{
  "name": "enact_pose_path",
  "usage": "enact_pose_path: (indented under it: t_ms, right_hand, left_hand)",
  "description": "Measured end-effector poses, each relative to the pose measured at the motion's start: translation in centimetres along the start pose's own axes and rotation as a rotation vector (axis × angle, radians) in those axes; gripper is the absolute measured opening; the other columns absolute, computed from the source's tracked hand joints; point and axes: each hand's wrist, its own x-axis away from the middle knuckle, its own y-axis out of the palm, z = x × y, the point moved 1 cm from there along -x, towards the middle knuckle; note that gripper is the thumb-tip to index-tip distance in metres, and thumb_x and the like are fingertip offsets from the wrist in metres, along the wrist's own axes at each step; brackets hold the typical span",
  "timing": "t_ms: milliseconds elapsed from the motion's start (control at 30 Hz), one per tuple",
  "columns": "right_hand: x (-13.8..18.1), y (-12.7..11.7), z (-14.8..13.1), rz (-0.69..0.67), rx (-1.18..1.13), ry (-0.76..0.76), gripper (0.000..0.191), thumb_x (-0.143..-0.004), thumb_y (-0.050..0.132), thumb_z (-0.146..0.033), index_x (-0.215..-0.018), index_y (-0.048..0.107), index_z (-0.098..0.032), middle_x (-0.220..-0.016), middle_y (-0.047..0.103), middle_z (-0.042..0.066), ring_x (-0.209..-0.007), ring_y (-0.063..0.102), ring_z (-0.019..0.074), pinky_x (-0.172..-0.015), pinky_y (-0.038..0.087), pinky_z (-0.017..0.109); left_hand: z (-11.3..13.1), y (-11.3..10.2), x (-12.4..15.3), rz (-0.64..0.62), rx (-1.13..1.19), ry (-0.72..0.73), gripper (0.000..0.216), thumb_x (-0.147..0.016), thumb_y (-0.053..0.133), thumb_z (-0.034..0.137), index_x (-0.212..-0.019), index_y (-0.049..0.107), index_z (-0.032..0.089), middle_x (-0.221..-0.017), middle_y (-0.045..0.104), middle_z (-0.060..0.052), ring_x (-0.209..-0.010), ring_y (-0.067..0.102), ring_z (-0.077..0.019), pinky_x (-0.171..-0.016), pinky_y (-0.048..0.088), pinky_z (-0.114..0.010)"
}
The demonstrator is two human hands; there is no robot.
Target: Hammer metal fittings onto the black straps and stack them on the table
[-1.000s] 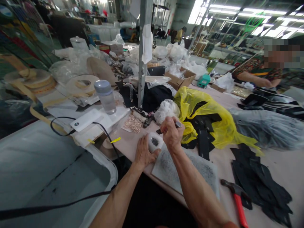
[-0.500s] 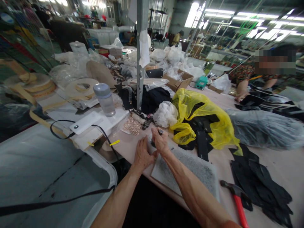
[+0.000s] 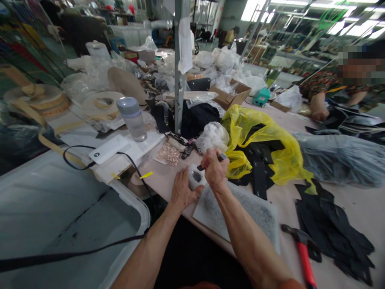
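Down in the head view, my left hand (image 3: 184, 190) lay on the near edge of the desk (image 3: 288, 202), its fingers curled around the left side of a small white block (image 3: 195, 178) with a dark smudge on its top face. My right hand (image 3: 215, 170) was closed in a fist around a short metal tool (image 3: 221, 157); the silver end stuck out of the fist toward 1 o'clock and the dark tip pointed at 9 o'clock, just above the block. The block sat at the far left corner of a grey speckled board (image 3: 243, 212), which my right forearm crossed.

At 4 o'clock from my hands a hammer (image 3: 302, 251) with a red handle lay just beside the board, and past it, at 3 to 4 o'clock, black cut pieces (image 3: 331, 233) were piled up. At 2 o'clock a yellow plastic bag (image 3: 264, 136) spilled open over more black pieces, touching a crumpled white bag (image 3: 213, 136) at 12 o'clock. Near 10 o'clock lay a little heap of coppery rings (image 3: 170, 153), then a white power bank (image 3: 108, 149) with a black cable, and a clear bottle (image 3: 132, 118) stood upright behind it. A grey post (image 3: 180, 72) rose from the desk at 11 o'clock. Far off at 2 o'clock another person's hand (image 3: 319, 115) rested on the desk, well apart from mine.
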Motion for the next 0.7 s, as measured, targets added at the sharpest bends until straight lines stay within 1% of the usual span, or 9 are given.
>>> enact_pose_path:
  t_ms: [33, 167, 200, 267, 333, 433, 500, 633, 700]
  right_hand:
    - [0.0, 0.0, 0.1, 0.000, -0.001, 0.010, 0.047, -0.086, 0.058, -0.054, -0.055, 0.041, -0.023, -0.044, 0.039, -0.007, -0.041, 0.034, 0.0081, -0.042, 0.032, 0.024]
    - [0.2, 0.3, 0.5, -0.106, 0.054, 0.113, 0.048, -0.083, 0.063, -0.053, -0.053, 0.042, -0.022, -0.043, 0.039, -0.007, -0.041, 0.035, 0.0082, -0.041, 0.030, 0.024]
    - [0.1, 0.4, 0.6, -0.097, 0.044, 0.108, 0.047, -0.083, 0.062, -0.053, -0.054, 0.042, -0.022, -0.044, 0.039, -0.007, -0.041, 0.035, 0.0082, -0.041, 0.030, 0.024]
    - [0.0, 0.3, 0.6, -0.024, 0.003, 0.073, 0.047, -0.084, 0.060, -0.055, -0.056, 0.041, -0.023, -0.045, 0.039, -0.007, -0.041, 0.034, 0.0081, -0.042, 0.031, 0.024]
    - [-0.2, 0.3, 0.8, 0.016, -0.017, 0.074, 0.048, -0.083, 0.060, -0.057, -0.056, 0.039, -0.023, -0.044, 0.038, -0.007, -0.041, 0.034, 0.0079, -0.041, 0.031, 0.024]
    - [-0.6, 0.5, 1.0, -0.045, -0.003, 0.145, 0.049, -0.077, 0.066, -0.056, -0.054, 0.039, -0.023, -0.043, 0.037, -0.008, -0.038, 0.032, 0.0076, -0.038, 0.028, 0.023]
    - [-1.0, 0.5, 0.9, -0.069, -0.015, 0.149, 0.048, -0.077, 0.067, -0.055, -0.055, 0.039, -0.023, -0.043, 0.036, -0.008, -0.038, 0.033, 0.0076, -0.037, 0.028, 0.023]
    - [-1.3, 0.4, 0.8, 0.011, -0.061, 0.076, 0.046, -0.082, 0.062, -0.055, -0.057, 0.040, -0.023, -0.046, 0.037, -0.008, -0.040, 0.033, 0.0074, -0.040, 0.031, 0.023]
    - [-1.1, 0.4, 1.0, -0.016, -0.021, 0.105, 0.047, -0.080, 0.064, -0.055, -0.056, 0.041, -0.022, -0.046, 0.038, -0.008, -0.040, 0.033, 0.0072, -0.040, 0.030, 0.023]
  left_hand:
    - [0.0, 0.0, 0.0, -0.003, -0.001, -0.002, 0.092, -0.078, 0.060, 0.065, -0.147, 0.025, 0.016, -0.143, 0.046, -0.020, -0.132, 0.045, -0.0374, -0.111, 0.038, -0.059]
    - [0.1, -0.1, 0.0, 0.004, -0.009, -0.016, 0.089, -0.079, 0.060, 0.063, -0.145, 0.027, 0.014, -0.142, 0.047, -0.022, -0.132, 0.045, -0.0385, -0.108, 0.039, -0.060]
    - [0.1, -0.1, 0.0, 0.002, -0.008, -0.017, 0.090, -0.079, 0.060, 0.064, -0.145, 0.027, 0.014, -0.142, 0.047, -0.022, -0.132, 0.046, -0.0386, -0.108, 0.040, -0.060]
    - [0.1, -0.2, 0.0, -0.004, -0.001, -0.011, 0.091, -0.078, 0.061, 0.065, -0.146, 0.026, 0.016, -0.143, 0.047, -0.021, -0.131, 0.046, -0.0383, -0.108, 0.039, -0.060]
    - [0.1, -0.2, 0.0, -0.013, 0.006, 0.001, 0.091, -0.078, 0.062, 0.063, -0.147, 0.024, 0.017, -0.144, 0.046, -0.020, -0.132, 0.045, -0.0372, -0.109, 0.038, -0.060]
    - [0.0, -0.1, 0.0, -0.014, -0.004, -0.004, 0.090, -0.079, 0.062, 0.061, -0.148, 0.024, 0.016, -0.144, 0.046, -0.020, -0.133, 0.045, -0.0367, -0.110, 0.038, -0.060]
    - [0.0, 0.0, 0.1, -0.010, -0.015, -0.018, 0.090, -0.080, 0.061, 0.062, -0.148, 0.024, 0.017, -0.144, 0.045, -0.020, -0.133, 0.044, -0.0372, -0.110, 0.038, -0.059]
    - [0.0, -0.1, 0.1, -0.007, -0.008, -0.003, 0.091, -0.080, 0.061, 0.064, -0.148, 0.023, 0.019, -0.144, 0.045, -0.019, -0.133, 0.044, -0.0366, -0.111, 0.038, -0.059]
    - [0.1, -0.1, 0.0, -0.001, -0.011, 0.003, 0.089, -0.080, 0.061, 0.062, -0.148, 0.024, 0.018, -0.143, 0.046, -0.019, -0.132, 0.045, -0.0362, -0.111, 0.038, -0.059]
